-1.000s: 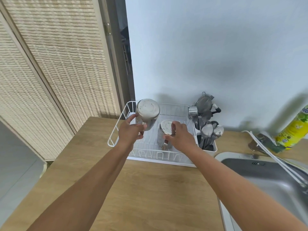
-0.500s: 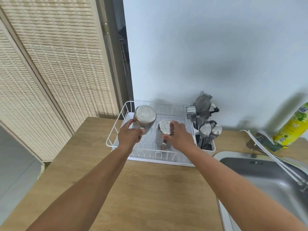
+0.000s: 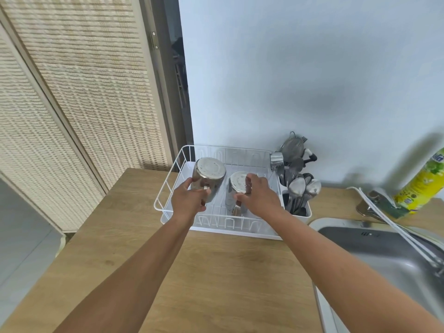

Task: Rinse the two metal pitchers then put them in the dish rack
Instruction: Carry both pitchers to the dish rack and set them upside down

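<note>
Now both pitchers sit upside down inside the dish rack on the counter. Left hand grips the larger pitcher; right hand wraps the smaller pitcher. Wet steel is stiff, light, probably slippery, so holding the walls or handle suits best.

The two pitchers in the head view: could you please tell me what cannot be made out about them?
- Left pitcher: its handle, hidden by the left hand.
- Right pitcher: whether it rests on the dish rack, hidden by the right hand.
- Both openings: turned away from the camera.
</note>
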The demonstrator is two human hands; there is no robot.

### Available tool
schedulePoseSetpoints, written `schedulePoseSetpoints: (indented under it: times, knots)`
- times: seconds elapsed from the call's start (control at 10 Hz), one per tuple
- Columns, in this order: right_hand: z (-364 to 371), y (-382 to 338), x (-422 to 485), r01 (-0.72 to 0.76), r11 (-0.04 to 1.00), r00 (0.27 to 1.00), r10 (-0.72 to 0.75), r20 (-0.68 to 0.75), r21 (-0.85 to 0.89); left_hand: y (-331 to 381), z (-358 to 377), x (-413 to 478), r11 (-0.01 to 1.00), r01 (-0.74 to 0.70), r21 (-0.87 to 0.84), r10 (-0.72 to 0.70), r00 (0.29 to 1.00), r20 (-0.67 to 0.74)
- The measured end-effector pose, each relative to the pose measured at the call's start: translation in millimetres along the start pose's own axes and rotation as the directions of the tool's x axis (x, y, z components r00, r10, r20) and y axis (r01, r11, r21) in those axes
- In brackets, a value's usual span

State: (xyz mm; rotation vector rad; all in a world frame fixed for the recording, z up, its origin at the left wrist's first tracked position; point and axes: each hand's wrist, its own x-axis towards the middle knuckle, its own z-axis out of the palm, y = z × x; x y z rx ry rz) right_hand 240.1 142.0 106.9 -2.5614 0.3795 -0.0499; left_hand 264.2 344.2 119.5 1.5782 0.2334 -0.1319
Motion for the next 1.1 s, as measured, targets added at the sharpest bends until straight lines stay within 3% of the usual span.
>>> schedulePoseSetpoints:
  times: [0.2, 0.3, 0.5, 0.8, 1.0, 1.1]
  knots:
    - [-1.3, -0.5, -0.3, -0.004, 1.0, 1.0, 0.004, 0.008, -0.005, 5.4, -0.2, 6.9, 0.997, 0.047, 0.066, -0.047, 0.999, 0.006]
    - [-1.0, -0.6, -1.1, -0.001, 1.0, 1.0, 0.001, 0.009, 0.003, 7.3, -1.1, 13.7, 0.98, 0.052, 0.19, -0.058, 0.998, 0.022]
    - [-0.2, 1.4, -0.2, 0.011, 1.0, 1.0, -0.011, 0.018, 0.009, 11.5, -3.1, 18.7, 0.791, -0.05, 0.609, -0.03, 0.992, 0.121]
    - [1.1, 1.5, 1.0, 0.001, 1.0, 1.0, -0.001, 0.02, 0.014, 15.5, -7.7, 16.5, 0.758, -0.074, 0.648, -0.051, 0.984, 0.172]
    - [-0.7, -2.1, -8.0, -0.015, 0.998, 1.0, 0.014, 0.021, 0.054, 28.9, -7.0, -7.8, 0.63, -0.18, 0.755, 0.11, 0.984, 0.142]
    - [-3.4, -7.2, -30.7, 0.029, 0.996, 0.99, -0.016, -0.141, 0.09, 28.3, -11.4, -27.7, 0.657, -0.315, 0.684, 0.289, 0.944, 0.158]
